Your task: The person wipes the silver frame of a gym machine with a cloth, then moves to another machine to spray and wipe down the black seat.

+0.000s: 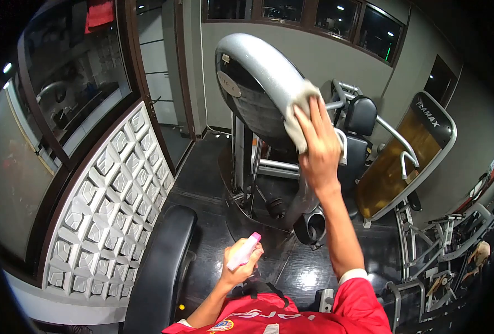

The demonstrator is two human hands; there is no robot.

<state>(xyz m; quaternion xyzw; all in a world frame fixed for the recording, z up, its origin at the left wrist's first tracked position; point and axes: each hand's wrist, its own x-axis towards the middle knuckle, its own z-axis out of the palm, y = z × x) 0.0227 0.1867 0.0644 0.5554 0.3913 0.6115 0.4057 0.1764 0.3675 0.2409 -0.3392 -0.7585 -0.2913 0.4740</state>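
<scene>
My right hand presses a pale cloth against the curved silver frame of a gym machine. The fingers lie stretched over the cloth, which is bunched under them along the frame's edge. Low in front of my body, my left hand is wrapped round a spray bottle with a pink and white head. Most of the bottle below the head is hidden by the hand. The machine's dark side panel carries a round badge.
A black padded bench stands at my left, beside a white patterned wall panel. Behind the machine are a black seat pad and metal bars. Another machine with an amber panel and more equipment stand at the right.
</scene>
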